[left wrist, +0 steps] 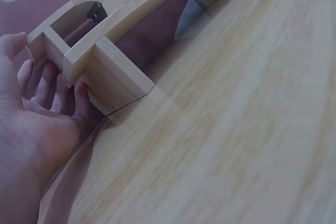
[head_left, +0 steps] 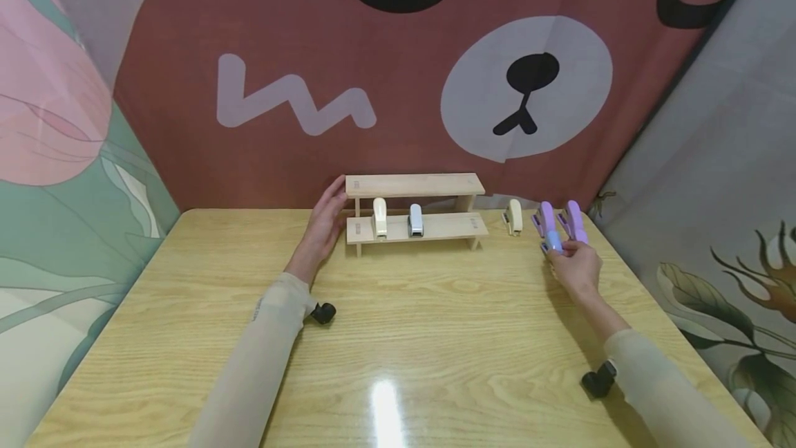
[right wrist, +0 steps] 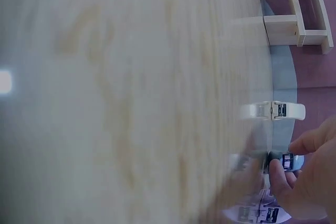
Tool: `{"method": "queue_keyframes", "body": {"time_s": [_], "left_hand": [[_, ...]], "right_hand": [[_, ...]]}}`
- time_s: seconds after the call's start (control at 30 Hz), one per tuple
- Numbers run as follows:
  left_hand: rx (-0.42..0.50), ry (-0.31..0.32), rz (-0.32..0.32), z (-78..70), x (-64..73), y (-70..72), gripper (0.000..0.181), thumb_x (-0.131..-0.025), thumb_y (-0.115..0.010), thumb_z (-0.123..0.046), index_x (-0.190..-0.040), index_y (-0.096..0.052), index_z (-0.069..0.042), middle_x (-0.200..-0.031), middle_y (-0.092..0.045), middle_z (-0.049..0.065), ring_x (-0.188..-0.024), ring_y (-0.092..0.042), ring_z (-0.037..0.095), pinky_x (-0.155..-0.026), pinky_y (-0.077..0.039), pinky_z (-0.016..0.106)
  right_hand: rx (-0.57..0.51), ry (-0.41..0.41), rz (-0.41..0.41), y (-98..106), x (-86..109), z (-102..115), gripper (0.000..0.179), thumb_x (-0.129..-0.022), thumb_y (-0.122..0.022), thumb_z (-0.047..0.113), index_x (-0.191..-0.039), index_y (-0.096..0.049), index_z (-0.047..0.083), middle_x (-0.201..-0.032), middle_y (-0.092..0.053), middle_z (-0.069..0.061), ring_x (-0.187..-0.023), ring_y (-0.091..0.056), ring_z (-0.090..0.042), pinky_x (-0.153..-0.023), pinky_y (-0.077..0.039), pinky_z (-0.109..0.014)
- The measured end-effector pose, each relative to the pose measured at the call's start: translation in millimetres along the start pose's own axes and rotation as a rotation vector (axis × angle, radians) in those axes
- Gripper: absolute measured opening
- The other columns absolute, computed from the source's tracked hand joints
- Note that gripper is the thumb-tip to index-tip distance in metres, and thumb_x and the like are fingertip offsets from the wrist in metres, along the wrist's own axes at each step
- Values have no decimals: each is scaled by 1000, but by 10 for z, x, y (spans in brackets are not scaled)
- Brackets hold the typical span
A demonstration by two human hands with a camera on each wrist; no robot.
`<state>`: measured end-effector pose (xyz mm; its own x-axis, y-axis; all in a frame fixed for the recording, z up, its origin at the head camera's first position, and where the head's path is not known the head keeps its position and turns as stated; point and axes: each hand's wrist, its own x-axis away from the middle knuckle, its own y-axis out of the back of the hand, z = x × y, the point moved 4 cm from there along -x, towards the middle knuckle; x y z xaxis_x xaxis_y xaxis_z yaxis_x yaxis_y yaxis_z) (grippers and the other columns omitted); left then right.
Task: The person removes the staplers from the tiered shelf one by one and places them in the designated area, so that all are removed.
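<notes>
My right hand (head_left: pixel 577 268) pinches a small blue stapler (head_left: pixel 553 240) between thumb and fingers at the right of the table; the right wrist view shows the same grip on the stapler (right wrist: pixel 287 161). Just behind it stand two purple staplers (head_left: pixel 547 216) (head_left: pixel 573 218). A cream stapler (head_left: pixel 513 217) is to their left. My left hand (head_left: pixel 323 223) rests against the left end of a two-tier wooden stand (head_left: pixel 415 184), its fingers loosely bent at the end in the left wrist view. On the lower tier sit a cream stapler (head_left: pixel 380 218) and a pale grey-blue stapler (head_left: pixel 416 220).
The wooden table (head_left: pixel 398 323) meets a red-brown curtain (head_left: pixel 298 164) at its back edge. A grey patterned curtain (head_left: pixel 696 178) runs along the right side, close to the purple staplers. The stand's upper tier is above and behind the lower one.
</notes>
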<state>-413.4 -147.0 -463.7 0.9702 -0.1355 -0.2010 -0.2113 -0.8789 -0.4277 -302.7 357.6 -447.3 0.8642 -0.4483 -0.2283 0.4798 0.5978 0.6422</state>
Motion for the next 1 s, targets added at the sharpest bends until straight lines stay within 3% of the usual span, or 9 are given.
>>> {"method": "queue_keyframes", "body": {"time_s": [0.37, 0.57, 0.7, 1.0], "left_hand": [[8, -1, -4, -2, 11, -1, 54, -107, -56, -24, -158, -40, -24, -156, -42, -1, -135, -39, 33, -106, -32, 55], [-10, 2, -4, -7, 16, 0, 55, -106, -58, -27, -158, -40, -25, -157, -41, -4, -139, -38, 28, -103, -33, 50], [-6, 3, -11, -11, 23, 13, 55, -106, -58, -26, -158, -41, -26, -157, -41, -3, -139, -38, 29, -106, -31, 54], [-6, 20, -12, -7, 9, 17, 56, -104, -61, -28, -157, -42, -27, -156, -41, -2, -139, -37, 30, -107, -32, 52]], "right_hand": [[95, -28, 76, 0, -8, -66, 42, -87, -71, 16, -120, -67, -10, -102, -69, -24, -90, -62, -35, -68, -48, -36], [136, -50, 102, 14, 18, -59, 45, -89, -70, 22, -124, -67, -5, -105, -71, -22, -90, -65, -34, -65, -48, -39], [168, -53, 113, 21, 34, -40, 45, -90, -68, 25, -125, -67, -3, -107, -71, -20, -89, -65, -34, -63, -48, -41], [183, -25, 134, 56, 99, -2, 45, -89, -69, 23, -124, -66, -5, -105, -69, -21, -87, -64, -34, -62, -48, -39]]}}
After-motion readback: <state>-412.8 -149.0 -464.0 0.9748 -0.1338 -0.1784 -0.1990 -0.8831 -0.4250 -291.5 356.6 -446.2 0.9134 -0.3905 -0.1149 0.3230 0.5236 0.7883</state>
